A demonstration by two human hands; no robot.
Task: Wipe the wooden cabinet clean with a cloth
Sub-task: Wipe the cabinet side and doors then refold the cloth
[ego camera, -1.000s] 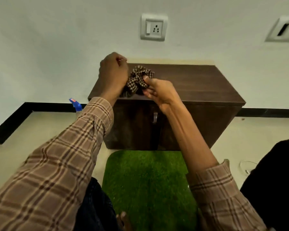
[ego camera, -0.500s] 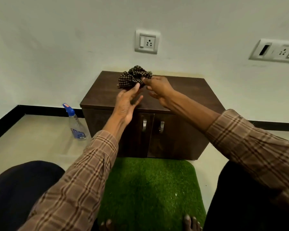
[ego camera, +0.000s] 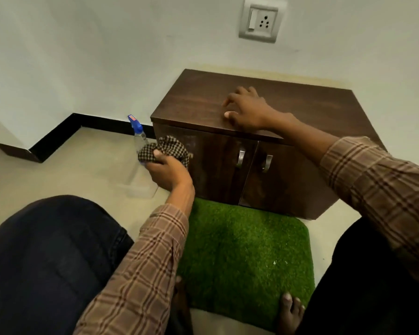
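Note:
A low dark wooden cabinet [ego camera: 300,105] with two doors and metal handles stands against the white wall. My left hand [ego camera: 168,174] grips a bunched black-and-tan checked cloth [ego camera: 165,149] and holds it against the upper left corner of the cabinet's left door. My right hand [ego camera: 248,110] rests flat on the cabinet top near its front edge, fingers spread, holding nothing.
A clear spray bottle [ego camera: 138,141] with a blue nozzle stands on the floor just left of the cabinet, partly behind the cloth. A green grass mat [ego camera: 247,250] lies in front of the cabinet between my knees. A wall socket [ego camera: 260,20] sits above.
The cloth has passed from my right hand on the cabinet top to my left hand, which has dropped to the front of the left door. My right hand now lies flat on the top.

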